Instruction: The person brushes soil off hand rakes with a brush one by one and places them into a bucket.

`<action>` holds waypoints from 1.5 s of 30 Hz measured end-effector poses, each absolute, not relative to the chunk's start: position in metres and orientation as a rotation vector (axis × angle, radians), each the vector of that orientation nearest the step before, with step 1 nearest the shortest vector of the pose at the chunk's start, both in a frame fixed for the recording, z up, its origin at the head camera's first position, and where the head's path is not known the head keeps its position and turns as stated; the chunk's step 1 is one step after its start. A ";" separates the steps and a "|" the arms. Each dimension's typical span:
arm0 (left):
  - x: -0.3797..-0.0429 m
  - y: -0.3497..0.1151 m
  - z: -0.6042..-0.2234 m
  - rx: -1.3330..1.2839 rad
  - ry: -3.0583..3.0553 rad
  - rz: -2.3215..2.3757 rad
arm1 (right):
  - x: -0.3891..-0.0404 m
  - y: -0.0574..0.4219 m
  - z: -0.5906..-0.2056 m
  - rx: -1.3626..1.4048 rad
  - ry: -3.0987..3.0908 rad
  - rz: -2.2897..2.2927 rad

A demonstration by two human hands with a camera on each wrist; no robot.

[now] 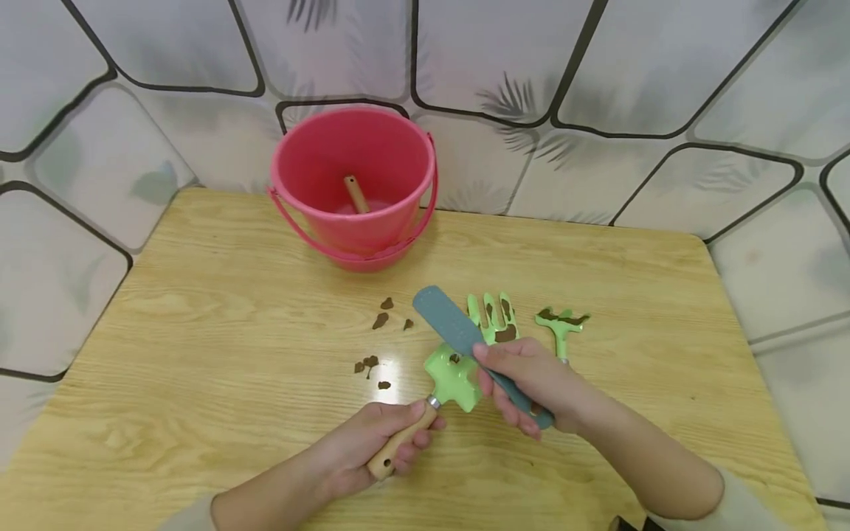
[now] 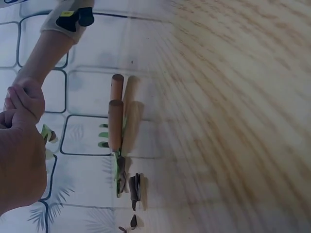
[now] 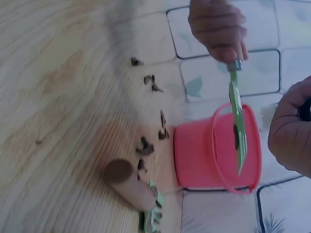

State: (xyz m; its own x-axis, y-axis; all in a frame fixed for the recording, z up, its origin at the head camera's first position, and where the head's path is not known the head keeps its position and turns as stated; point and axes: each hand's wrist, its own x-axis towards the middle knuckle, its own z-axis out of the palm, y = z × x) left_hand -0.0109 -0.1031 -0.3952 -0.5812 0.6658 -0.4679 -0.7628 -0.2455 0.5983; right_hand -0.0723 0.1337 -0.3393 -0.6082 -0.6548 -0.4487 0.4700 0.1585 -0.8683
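My left hand [image 1: 378,442] grips the wooden handle of a green garden trowel [image 1: 458,383], its blade pointing up and right with a dark brown spot on it. In my right hand [image 1: 531,383] is a flat blue-grey scraper [image 1: 441,317], which slants over the trowel blade in the head view. The right wrist view shows the trowel [image 3: 236,116] edge-on, raised above the table. Beyond the right hand lie a green hand fork [image 1: 494,317] and a small green rake [image 1: 561,324], both with brown patches; their handles are partly hidden by that hand.
A pink bucket [image 1: 352,228] stands at the back of the wooden table [image 1: 199,310], with a wooden handle [image 1: 356,193] inside. Several brown scraps [image 1: 381,320] lie left of the tools. A patterned padded wall [image 1: 478,66] rises behind the table.
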 end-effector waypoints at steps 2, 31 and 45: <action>-0.011 -0.104 -0.396 -0.140 0.983 1.943 | -0.074 0.143 -0.338 -0.225 1.513 -1.626; -0.017 -0.124 -0.394 0.042 0.714 2.036 | -0.069 0.198 -0.364 -0.453 1.463 -1.594; -0.010 -0.114 -0.412 0.125 1.102 1.813 | -0.096 0.172 -0.349 -0.141 1.780 -1.599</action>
State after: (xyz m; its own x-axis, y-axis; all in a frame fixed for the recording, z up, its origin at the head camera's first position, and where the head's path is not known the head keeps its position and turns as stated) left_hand -0.0095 -0.1140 -0.4121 -0.5218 0.7715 -0.3641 -0.6783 -0.1164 0.7255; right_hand -0.0964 0.1724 -0.3489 -0.7294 -0.5279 -0.4352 0.3761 0.2220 -0.8996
